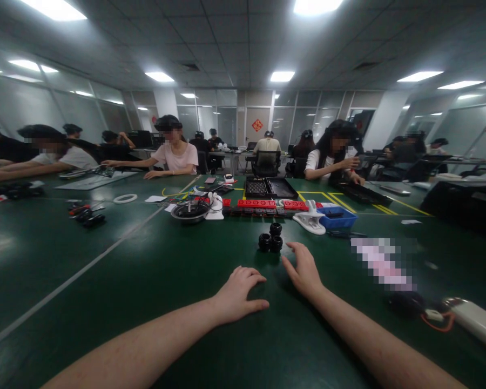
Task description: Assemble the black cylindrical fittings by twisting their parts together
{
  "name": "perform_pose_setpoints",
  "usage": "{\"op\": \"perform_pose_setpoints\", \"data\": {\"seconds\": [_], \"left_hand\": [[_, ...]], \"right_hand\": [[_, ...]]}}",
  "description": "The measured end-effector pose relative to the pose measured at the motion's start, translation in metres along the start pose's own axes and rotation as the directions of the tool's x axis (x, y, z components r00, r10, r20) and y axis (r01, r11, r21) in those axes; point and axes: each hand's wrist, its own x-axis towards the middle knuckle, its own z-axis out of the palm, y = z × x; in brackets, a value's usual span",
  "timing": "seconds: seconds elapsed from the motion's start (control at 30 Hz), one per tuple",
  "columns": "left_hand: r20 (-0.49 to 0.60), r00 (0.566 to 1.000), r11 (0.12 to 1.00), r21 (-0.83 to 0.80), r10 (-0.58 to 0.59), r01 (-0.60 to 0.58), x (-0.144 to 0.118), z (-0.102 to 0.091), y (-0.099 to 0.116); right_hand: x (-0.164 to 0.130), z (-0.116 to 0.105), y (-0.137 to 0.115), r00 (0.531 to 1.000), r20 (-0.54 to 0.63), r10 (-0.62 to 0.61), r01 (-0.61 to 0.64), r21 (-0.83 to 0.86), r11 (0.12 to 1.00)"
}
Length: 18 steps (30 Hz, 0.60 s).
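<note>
A large green table fills the foreground. Toward its far side lies an open black case; nearer and to the right sits a blue tray. The wearer's two bare hands reach over the table, both empty. The left hand has thumb and fingers spread wide; the right hand is also parted, its fingertips just beside three small, black round pieces, which cluster together ahead of the hands, near the table's middle.
</note>
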Motion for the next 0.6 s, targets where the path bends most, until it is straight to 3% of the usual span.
{"op": "perform_pose_setpoints", "data": {"seconds": [0.13, 0.27, 0.6], "left_hand": [[-0.076, 0.993, 0.993, -0.087, -0.085, 0.079, 0.001, -0.001, 0.002], [-0.124, 0.986, 0.99, -0.106, -0.108, 0.095, 0.002, 0.0, 0.0], [-0.026, 0.982, 0.974, -0.138, -0.187, 0.182, 0.005, 0.005, -0.006]], "right_hand": [[0.025, 0.023, 0.022, 0.985, -0.085, 0.149, -0.146, 0.031, 0.989], [0.032, 0.027, 0.038, 0.957, -0.105, 0.272, -0.264, 0.076, 0.961], [0.016, 0.019, 0.036, 0.952, -0.049, 0.303, -0.292, 0.166, 0.942]]}}
